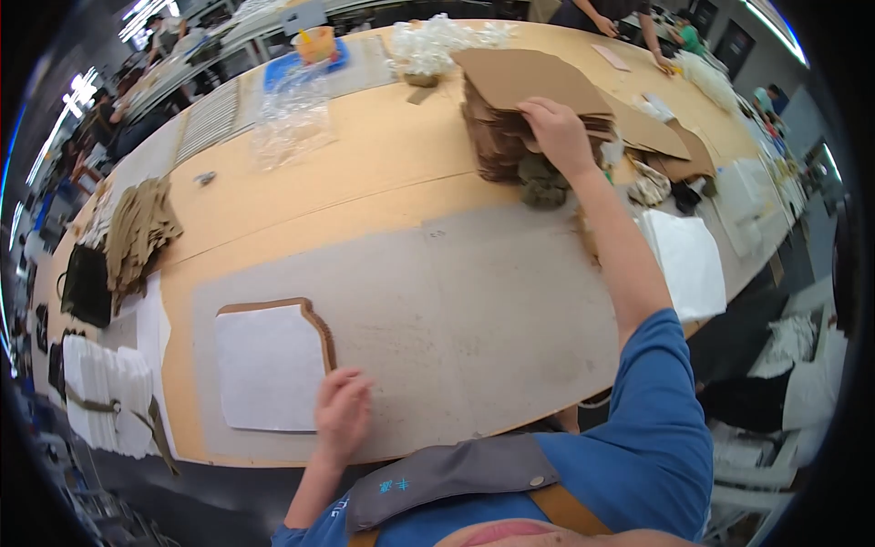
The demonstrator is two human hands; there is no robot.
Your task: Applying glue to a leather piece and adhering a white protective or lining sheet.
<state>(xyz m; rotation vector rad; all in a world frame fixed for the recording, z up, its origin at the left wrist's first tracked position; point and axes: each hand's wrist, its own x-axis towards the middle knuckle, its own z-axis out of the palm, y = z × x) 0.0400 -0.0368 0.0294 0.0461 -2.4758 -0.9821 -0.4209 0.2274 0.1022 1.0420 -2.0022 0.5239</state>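
Observation:
My right hand reaches out to a tall stack of brown cut pieces at the far right of the middle. Its fingers and thumb pinch the near edge of the top brown piece, which still lies on the stack. Close in front of me, my left hand, a little blurred, hovers beside the lower right edge of a white panel. Its fingers are loosely bent and apart, with nothing visible in them. Brown layers show along the top and right edges under the white panel.
A grey mat covers the near table. White folded cloth lies right; brown fabric strips and a tied white bundle lie left. Clear plastic and a blue tray sit far. Another person's arm rests at the far edge.

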